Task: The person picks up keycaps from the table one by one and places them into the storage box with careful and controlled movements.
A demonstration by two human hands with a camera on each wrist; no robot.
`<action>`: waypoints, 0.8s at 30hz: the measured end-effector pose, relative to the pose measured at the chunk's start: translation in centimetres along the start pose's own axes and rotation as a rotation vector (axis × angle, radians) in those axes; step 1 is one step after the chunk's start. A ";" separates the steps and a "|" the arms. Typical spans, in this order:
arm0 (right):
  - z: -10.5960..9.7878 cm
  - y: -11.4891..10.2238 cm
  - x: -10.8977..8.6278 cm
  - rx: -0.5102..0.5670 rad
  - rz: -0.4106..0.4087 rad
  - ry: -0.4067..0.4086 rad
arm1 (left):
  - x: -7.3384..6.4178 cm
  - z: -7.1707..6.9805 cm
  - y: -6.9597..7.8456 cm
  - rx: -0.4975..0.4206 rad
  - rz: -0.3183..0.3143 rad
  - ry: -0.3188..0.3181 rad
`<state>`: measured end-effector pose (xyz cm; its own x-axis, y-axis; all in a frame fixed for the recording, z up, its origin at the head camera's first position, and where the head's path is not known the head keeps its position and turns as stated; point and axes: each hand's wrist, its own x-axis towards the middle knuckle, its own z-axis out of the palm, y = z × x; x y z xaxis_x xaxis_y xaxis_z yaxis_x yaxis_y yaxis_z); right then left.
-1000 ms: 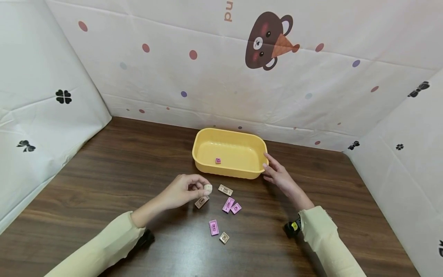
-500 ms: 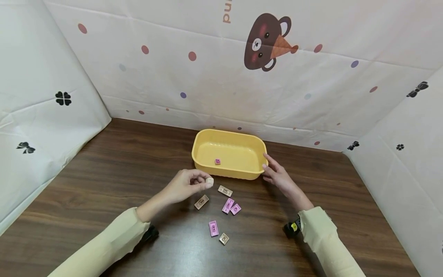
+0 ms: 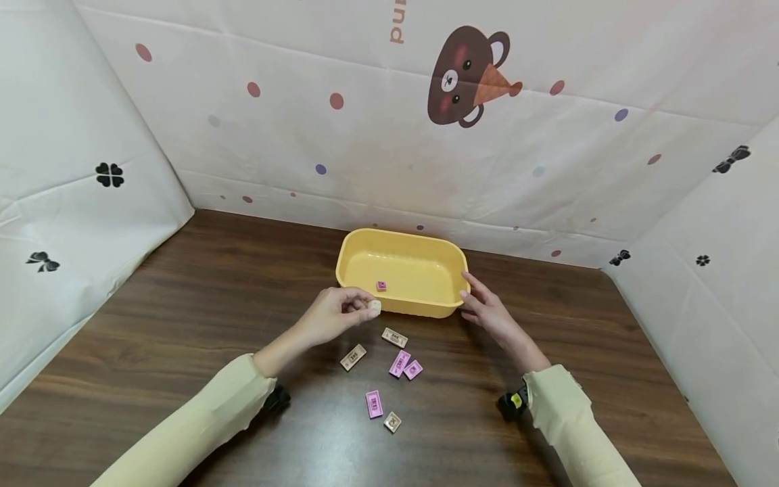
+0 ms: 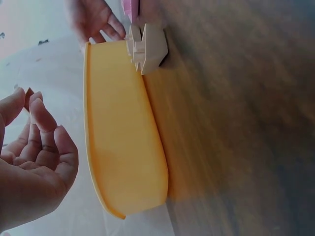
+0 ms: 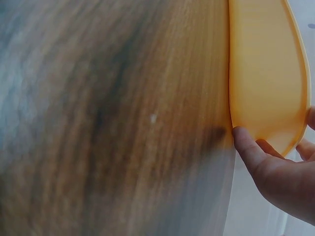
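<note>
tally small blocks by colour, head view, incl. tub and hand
Pink flat plastic-looking blocks, oblong or square: 4 (1 inside the yellow rectangular plastic tub)
Tan flat plastic-looking blocks, oblong or square: 3
Pale cream block, shape partly hidden, in left hand: 1
Total: 8

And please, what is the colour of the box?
The box is yellow, best seen in the head view.
</note>
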<state>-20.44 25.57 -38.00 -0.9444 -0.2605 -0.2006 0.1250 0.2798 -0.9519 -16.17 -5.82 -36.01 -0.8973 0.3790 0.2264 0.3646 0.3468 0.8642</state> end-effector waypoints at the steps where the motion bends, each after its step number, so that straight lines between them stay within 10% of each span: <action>1: 0.0 0.0 0.0 0.001 0.001 0.002 | 0.2 0.0 0.0 -0.006 -0.001 0.003; 24: 0.1 0.2 0.1 0.027 0.001 0.007 | 3.2 0.7 -1.1 0.032 -0.021 0.084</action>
<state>-20.51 25.52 -38.25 -0.9465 -0.2533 -0.2000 0.1341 0.2550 -0.9576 -19.33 -4.40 -36.55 -0.9221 0.2987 0.2459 0.3516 0.3815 0.8549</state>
